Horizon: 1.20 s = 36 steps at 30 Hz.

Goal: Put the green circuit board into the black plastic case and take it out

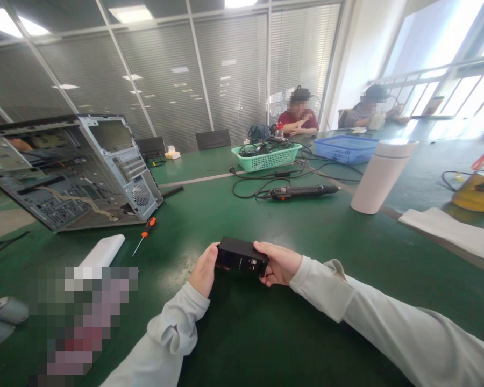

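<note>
Between my two hands is a small black box-shaped device, with tiny light markings and a small pale socket or button on its near side. My left hand grips its left end, thumb along the edge. On the right end, my right hand has its thumb on top and its fingers curled beneath. The device is held just above the green table. What the box is exactly, I cannot make out. A screwdriver with an orange and black handle lies to the left of my hands.
An open computer case stands at left, near a white box. Ahead lie a corded electric screwdriver, a green basket of cables and a blue basket. A pale tumbler stands right. Two people sit at the far side.
</note>
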Tool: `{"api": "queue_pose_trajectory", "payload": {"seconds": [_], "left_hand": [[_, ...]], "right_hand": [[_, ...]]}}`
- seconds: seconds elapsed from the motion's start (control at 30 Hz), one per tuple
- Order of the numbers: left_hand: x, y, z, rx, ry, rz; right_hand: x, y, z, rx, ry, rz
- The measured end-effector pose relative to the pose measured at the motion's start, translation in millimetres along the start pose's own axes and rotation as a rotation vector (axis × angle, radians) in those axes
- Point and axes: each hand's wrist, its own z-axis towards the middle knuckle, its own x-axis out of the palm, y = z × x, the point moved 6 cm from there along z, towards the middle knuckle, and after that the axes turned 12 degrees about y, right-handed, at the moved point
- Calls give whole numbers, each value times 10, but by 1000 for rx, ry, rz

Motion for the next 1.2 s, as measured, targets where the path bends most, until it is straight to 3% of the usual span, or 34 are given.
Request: {"api": "queue_pose_trajectory", "payload": {"seconds": [0.13,0.3,0.4,0.53,0.77,1.1,1.2], "left_hand": [[8,-15,-11,31,-7,64],[95,-64,-44,5,108,236],[62,-65,-41,-5,73,291],[48,-75,-16,25,88,307],[67,-86,-10,21,101,355],[63,-113,-17,-11,66,354],[59,-107,-22,-15,68,371]], "right_hand": [[-115,36,25,-226,-180,-219],[-176,203,-118,-756,-368,-816],[-164,206,-155,-887,-412,-1029],[-85,231,-212,-967,-411,-1197],[43,259,-275,-970,-313,-1331],[41,245,-263,-1024,-409,-1281],[-21,285,-308,-1003,-501,-1253]]}}
